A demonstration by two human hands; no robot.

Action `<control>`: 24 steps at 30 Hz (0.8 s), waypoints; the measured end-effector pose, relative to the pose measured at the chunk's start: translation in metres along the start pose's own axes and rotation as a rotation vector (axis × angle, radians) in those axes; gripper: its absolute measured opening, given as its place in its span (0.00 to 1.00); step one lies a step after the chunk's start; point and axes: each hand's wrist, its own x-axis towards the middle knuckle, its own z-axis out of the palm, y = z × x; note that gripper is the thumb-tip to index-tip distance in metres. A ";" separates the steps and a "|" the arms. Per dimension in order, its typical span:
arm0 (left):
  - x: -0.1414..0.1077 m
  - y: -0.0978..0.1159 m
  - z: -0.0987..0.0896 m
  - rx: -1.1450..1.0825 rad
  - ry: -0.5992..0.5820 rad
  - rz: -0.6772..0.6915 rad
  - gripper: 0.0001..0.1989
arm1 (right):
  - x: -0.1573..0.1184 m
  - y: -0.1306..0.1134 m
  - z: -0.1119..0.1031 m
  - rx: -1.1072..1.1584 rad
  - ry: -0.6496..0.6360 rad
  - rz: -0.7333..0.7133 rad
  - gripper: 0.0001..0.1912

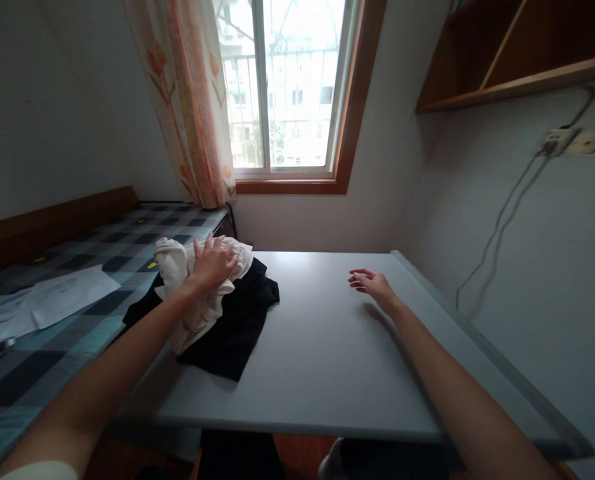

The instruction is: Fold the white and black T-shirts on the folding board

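My left hand (211, 261) lies on a crumpled white garment (197, 317), its fingers spread over the cloth. Under the white cloth is a black garment (240, 327), which sticks out to the right and toward the table's front edge. The exact kind of either garment cannot be made out. Over the right part of the white table (317, 347), my right hand (375, 285) hovers with its fingers stretched out and apart, holding nothing. A shadow falls on the tabletop beneath that forearm.
On the left, a bed with a checked cover (92, 247) adjoins the table, with white papers (62, 297) lying on it. A window (287, 100) and a flowered curtain (192, 100) are at the back. A wooden shelf (522, 87) and a plugged-in cord (502, 213) are on the right wall.
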 end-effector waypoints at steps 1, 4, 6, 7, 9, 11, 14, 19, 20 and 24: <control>0.000 0.013 0.000 -0.028 0.045 0.070 0.19 | 0.001 0.008 0.000 -0.070 0.055 -0.025 0.11; -0.003 0.064 0.012 -0.184 0.055 0.311 0.16 | 0.001 0.029 0.000 -0.404 0.205 -0.122 0.15; -0.007 0.103 0.028 -0.305 -0.020 0.382 0.15 | -0.004 0.038 0.001 -0.646 0.252 -0.208 0.17; -0.010 0.122 0.039 -0.353 -0.064 0.391 0.17 | -0.007 0.040 0.002 -0.753 0.265 -0.250 0.18; -0.015 0.155 0.060 -0.405 -0.148 0.380 0.25 | -0.013 0.043 0.004 -0.927 0.272 -0.314 0.18; -0.021 0.177 0.078 -0.420 -0.238 0.387 0.32 | -0.017 0.043 0.007 -1.051 0.250 -0.327 0.20; -0.029 0.190 0.095 -0.420 -0.345 0.427 0.35 | -0.018 0.043 0.011 -1.177 0.178 -0.232 0.30; -0.035 0.187 0.100 -0.423 -0.379 0.429 0.34 | -0.011 0.046 0.014 -1.252 0.007 -0.041 0.37; -0.035 0.186 0.100 -0.424 -0.381 0.429 0.34 | -0.010 0.046 0.014 -1.257 -0.012 -0.028 0.37; -0.035 0.187 0.099 -0.429 -0.383 0.430 0.34 | -0.010 0.046 0.014 -1.275 -0.029 -0.014 0.37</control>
